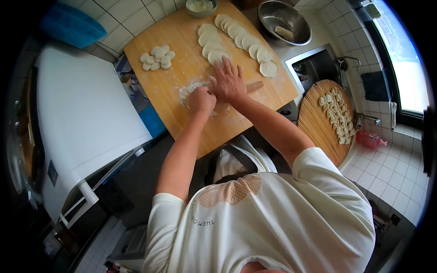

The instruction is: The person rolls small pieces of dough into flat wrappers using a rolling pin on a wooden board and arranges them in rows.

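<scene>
My right hand [229,82] lies flat with its fingers stretched out, the palm over a wooden rolling pin [255,87] on the wooden board [159,98]. Close beside it, my left hand [201,101] is closed; what its fingers hold is hidden. White flour [188,92] is spread on the board around both hands. Just beyond my right fingertips, a row of round dough wrappers [212,47] overlaps. A second wrapper row [250,43] runs farther right. Small dough pieces [157,58] are heaped at the board's left.
Filled dumplings [337,116] sit on a round slatted mat [314,123] at the right, near the sink [314,57]. A steel bowl [298,22] holds a dough piece. A small bowl [201,12] stands at the board's far edge. A white appliance [91,113] is left.
</scene>
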### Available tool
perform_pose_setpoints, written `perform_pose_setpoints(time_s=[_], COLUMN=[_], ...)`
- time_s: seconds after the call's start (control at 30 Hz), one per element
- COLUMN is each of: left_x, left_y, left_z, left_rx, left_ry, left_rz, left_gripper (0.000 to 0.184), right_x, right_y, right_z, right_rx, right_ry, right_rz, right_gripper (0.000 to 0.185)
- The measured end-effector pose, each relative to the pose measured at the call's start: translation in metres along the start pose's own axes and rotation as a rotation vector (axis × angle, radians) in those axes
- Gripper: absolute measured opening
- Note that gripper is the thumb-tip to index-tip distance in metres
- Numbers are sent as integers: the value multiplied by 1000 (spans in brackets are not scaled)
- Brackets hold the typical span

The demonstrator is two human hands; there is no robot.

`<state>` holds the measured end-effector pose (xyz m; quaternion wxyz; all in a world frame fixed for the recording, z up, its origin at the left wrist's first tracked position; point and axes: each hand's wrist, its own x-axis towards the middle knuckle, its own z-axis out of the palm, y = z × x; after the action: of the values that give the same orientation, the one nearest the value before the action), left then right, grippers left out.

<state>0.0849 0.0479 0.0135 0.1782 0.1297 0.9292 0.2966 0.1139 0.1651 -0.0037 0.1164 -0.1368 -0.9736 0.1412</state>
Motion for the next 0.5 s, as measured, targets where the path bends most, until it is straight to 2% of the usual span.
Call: perform_pose_setpoints(time_s=[0.07, 0.13, 0.17, 0.27, 0.3, 0.37, 0.43, 0.5], left_x=[0, -3, -7, -19, -23, -32, -15, 7], left_y=[-7, -27, -39, -54, -43, -6, 2, 4], left_z=[4, 12, 19, 31, 23, -5, -7, -6], left_rx=[-18, -229, -402, -556, -555, -170, -93, -18], left_ry=[31, 128, 195, 104, 103, 12, 12, 5], left_rz=[12, -31, -65, -71, -70, -4, -5, 11], left_gripper=[14, 13, 15, 17, 17, 18, 18, 17], right_x=[-28, -81, -106, -127, -113, -57, -10, 3], right_y=[-1, 10, 10, 8, 7, 3, 1, -1], right_z=[-15, -16, -31, -42, -41, -22, 5, 4], right_rx=[7, -63, -3, -5, -5, -58, -15, 1], right_ry=[-105, -185, -218, -231, -231, -203, 30, 34], right_rz=[-18, -107, -87, -63, -61, -90, -31, -21], right_gripper=[53, 57, 60, 58, 58, 59, 51, 51])
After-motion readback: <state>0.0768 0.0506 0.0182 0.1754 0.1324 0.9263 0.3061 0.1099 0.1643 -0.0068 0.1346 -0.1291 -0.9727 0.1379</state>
